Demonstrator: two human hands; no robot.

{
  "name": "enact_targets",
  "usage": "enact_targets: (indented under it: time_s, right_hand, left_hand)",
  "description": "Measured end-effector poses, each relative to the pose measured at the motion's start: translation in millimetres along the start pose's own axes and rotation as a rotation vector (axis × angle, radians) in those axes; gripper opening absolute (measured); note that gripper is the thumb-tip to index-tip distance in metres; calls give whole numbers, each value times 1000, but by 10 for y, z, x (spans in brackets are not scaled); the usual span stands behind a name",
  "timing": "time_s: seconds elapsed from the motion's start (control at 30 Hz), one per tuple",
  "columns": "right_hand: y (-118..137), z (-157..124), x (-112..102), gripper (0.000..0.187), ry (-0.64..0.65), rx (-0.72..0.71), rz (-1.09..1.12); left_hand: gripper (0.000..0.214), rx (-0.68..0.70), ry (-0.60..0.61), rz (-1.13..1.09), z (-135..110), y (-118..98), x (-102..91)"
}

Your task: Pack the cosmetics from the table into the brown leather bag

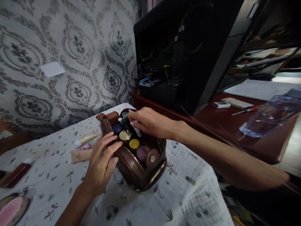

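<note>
A brown leather toiletry bag stands unzipped on the cloth, packed with small containers. My left hand lies with fingers apart against its left rim, holding nothing. Over the far right of the opening, my right hand has thumb and fingers closed on a pale white tube, partly hidden by them. Beside those fingers is a bottle with a clear greenish cap. Inside the bag also sit a dark blue round item, a gold lid, a yellow lid and a mauve round item.
On the patterned cloth, a cream tube and a beige tube lie left of the bag. A dark red bottle and a pink oval item are further left. A reddish desk bears a clear bottle.
</note>
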State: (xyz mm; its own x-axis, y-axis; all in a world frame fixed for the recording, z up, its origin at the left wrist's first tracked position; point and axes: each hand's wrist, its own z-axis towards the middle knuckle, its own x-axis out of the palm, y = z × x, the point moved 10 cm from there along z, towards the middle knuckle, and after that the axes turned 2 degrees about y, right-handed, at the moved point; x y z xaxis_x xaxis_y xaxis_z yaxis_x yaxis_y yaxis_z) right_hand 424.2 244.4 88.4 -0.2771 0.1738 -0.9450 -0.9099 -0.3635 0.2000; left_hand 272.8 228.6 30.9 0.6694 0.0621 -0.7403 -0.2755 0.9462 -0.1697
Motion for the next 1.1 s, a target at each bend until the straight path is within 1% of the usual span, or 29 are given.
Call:
enact_targets:
  time_s: [0.13, 0.3, 0.43, 0.6, 0.73, 0.93, 1.1]
  right_hand:
    - [-69, 47, 65, 15, 42, 62, -55]
    - [-124, 91, 117, 19, 76, 102, -126]
    - [-117, 90, 172, 23, 158, 144, -239]
    - [-72, 65, 241, 25, 229, 148, -347]
    - [-56, 61, 269, 27, 243, 149, -394]
    - [-50, 73, 270, 26, 248, 171, -408]
    - [-64, 64, 262, 30, 189, 161, -396]
  left_hand:
    - [33, 6, -6, 7, -5, 1, 10]
    - [34, 19, -14, -9, -2, -20, 5]
    - [33, 25, -21, -7, 5, -29, 3]
    - [33, 4, -17, 5, -1, -18, 16]
    - [33, 4, -21, 1, -11, -30, 22]
    - [32, 2, -25, -11, -11, -29, 18]
    - [32, 16, -21, -12, -10, -39, 15]
